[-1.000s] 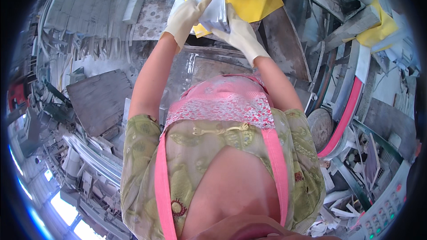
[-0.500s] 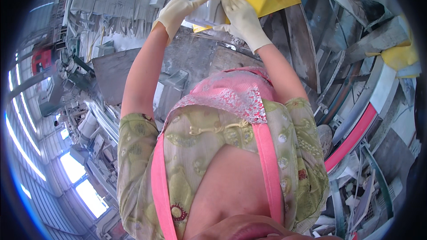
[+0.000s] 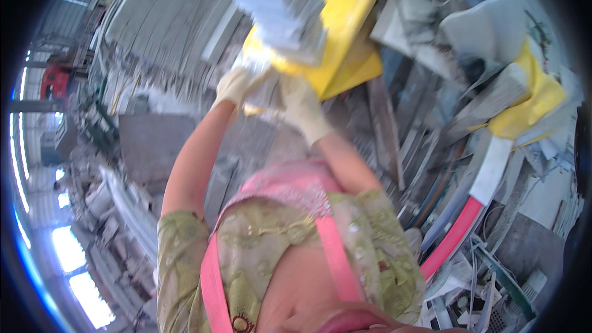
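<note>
My left hand [image 3: 234,88], in a cream glove, grips the left side of a small stack of pale flat strips [image 3: 266,94]. On the stack's right side is my right hand [image 3: 301,103], gloved alike, with its fingers pressed along it. Motion blur softens both hands and hides the exact finger positions. Just beyond them lies a yellow sheet [image 3: 351,31]. A larger pile of thin grey-white strips [image 3: 277,9] with jagged ends rests on that sheet.
A tall stack of long grey boards [image 3: 166,18] stands at the far left. Scrap pieces and a wooden plank [image 3: 386,129] lie to the right. Beyond them are a second yellow sheet [image 3: 530,102] and a curved pink strip [image 3: 453,238]. A grey panel [image 3: 154,145] sits left of my left forearm.
The view has shifted, so the hands appear lower and more of the far strip pile shows. Both hands remain at the small stack.
</note>
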The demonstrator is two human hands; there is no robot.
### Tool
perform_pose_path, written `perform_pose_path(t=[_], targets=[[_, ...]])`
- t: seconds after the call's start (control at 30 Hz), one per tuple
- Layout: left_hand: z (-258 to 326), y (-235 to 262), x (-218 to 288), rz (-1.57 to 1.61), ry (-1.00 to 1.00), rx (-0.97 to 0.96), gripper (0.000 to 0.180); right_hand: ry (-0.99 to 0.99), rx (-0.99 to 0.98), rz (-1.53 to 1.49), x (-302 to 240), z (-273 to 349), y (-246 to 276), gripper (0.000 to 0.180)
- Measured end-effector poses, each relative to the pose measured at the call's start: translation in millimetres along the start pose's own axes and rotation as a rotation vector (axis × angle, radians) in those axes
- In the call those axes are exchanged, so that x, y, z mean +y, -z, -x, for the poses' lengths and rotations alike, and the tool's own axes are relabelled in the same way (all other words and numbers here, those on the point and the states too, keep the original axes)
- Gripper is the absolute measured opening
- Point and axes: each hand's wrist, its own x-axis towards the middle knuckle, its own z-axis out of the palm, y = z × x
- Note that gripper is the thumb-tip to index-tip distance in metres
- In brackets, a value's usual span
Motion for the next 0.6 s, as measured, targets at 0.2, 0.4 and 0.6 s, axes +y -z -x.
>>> perform_pose_path(t=[0.2, 0.4, 0.6], targets=[[20.8, 17.9, 8.4, 0.062, -0.094, 0.024, 0.093, 0.014, -0.14, 0.061, -4.3, -0.1, 11.6, 0.101], [32.8, 25.2, 1.4, 0.18, -0.25, -0.05, 0.081, -0.067, -0.243, -0.117, 2.7, -1.7, 11.4, 0.109], [38.8, -0.4, -35.7, 0.575, -0.292, -0.067, 0.1, -0.388, -0.171, -1.287, 19.4, -23.4, 1.8, 0.076]])
